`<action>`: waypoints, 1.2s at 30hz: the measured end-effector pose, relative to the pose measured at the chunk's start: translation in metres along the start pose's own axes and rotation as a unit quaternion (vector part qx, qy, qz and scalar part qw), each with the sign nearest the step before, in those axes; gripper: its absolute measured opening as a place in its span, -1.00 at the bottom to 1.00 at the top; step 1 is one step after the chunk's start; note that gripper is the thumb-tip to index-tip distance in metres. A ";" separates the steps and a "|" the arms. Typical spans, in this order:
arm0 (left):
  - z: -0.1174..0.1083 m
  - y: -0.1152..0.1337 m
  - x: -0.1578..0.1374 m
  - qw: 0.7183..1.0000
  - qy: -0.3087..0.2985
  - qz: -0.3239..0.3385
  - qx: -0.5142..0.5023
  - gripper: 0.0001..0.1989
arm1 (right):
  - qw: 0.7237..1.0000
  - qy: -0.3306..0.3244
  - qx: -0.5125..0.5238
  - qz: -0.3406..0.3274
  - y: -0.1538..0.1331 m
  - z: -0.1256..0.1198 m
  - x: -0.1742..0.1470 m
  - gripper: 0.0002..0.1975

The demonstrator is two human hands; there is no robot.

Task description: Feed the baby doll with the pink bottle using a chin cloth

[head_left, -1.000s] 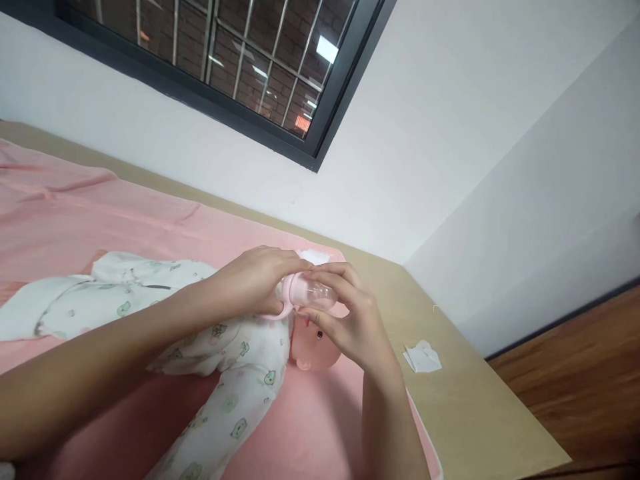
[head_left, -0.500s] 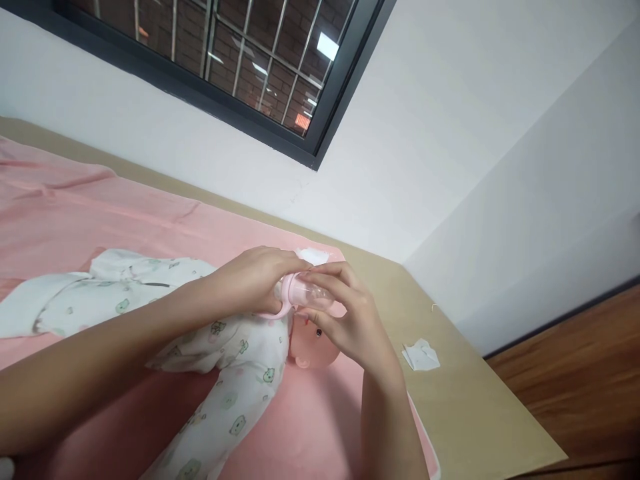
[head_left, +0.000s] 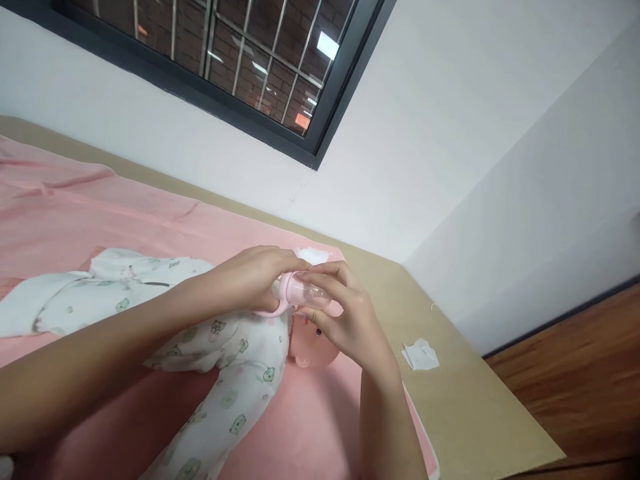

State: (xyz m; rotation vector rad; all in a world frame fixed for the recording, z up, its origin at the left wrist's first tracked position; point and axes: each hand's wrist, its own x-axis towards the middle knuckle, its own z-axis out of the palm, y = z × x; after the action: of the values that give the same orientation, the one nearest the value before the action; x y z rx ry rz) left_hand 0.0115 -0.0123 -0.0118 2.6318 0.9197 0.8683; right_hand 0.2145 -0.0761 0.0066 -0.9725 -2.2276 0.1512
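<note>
A baby bottle [head_left: 286, 293] with a pink collar and a clear dome cap [head_left: 316, 295] lies level between my hands, above a doll [head_left: 313, 343]. My left hand [head_left: 260, 280] is closed around the bottle's body, which its fingers mostly hide. Thumb and fingers of my right hand [head_left: 347, 307] pinch the clear cap at the other end. The doll lies on its back in a white printed outfit [head_left: 240, 380]; my hands and the bottle cover part of its head. Whether the cap turns cannot be seen.
Under the doll is a pink blanket [head_left: 300, 427] on a tan table [head_left: 465, 400]. A crumpled white tissue [head_left: 421, 355] lies to the right, and something white [head_left: 313, 255] sits behind my hands. A barred window [head_left: 240, 60] is in the white wall beyond.
Almost nothing differs. The cap and my right hand have shifted very slightly left; both hands keep their hold.
</note>
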 end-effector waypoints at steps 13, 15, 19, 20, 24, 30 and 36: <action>-0.008 0.010 0.002 0.999 -0.037 -0.040 -0.006 -0.55 | 1.000 0.008 0.003 0.003 0.000 0.000 0.000 -0.64; -0.007 0.008 0.002 0.999 -0.035 -0.030 -0.008 -0.55 | 1.000 0.006 0.001 0.003 0.000 0.000 -0.001 -0.63; -0.006 0.002 0.002 0.999 -0.032 -0.010 0.004 -0.55 | 1.000 -0.005 -0.004 0.012 0.000 -0.001 -0.001 -0.62; -0.006 0.001 0.003 0.999 -0.036 -0.001 0.011 -0.56 | 1.000 -0.011 -0.003 0.013 0.000 -0.002 -0.001 -0.62; -0.006 -0.002 0.003 0.998 -0.047 0.015 0.025 -0.58 | 0.999 -0.025 0.009 0.020 0.002 -0.003 -0.001 -0.62; -0.008 -0.006 0.002 0.997 -0.070 -0.038 -0.016 -0.54 | 0.999 0.005 0.036 0.031 0.003 -0.001 0.002 -0.61; -0.032 -0.014 0.003 0.987 -0.002 -0.158 0.025 -0.68 | 0.977 0.176 0.047 0.112 0.048 -0.019 0.003 -0.38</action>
State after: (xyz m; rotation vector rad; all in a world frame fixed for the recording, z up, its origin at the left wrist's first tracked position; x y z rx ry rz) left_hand -0.0127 0.0011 0.0095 2.4297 1.3275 0.7677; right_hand 0.2543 -0.0434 0.0057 -1.1018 -1.7723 0.1700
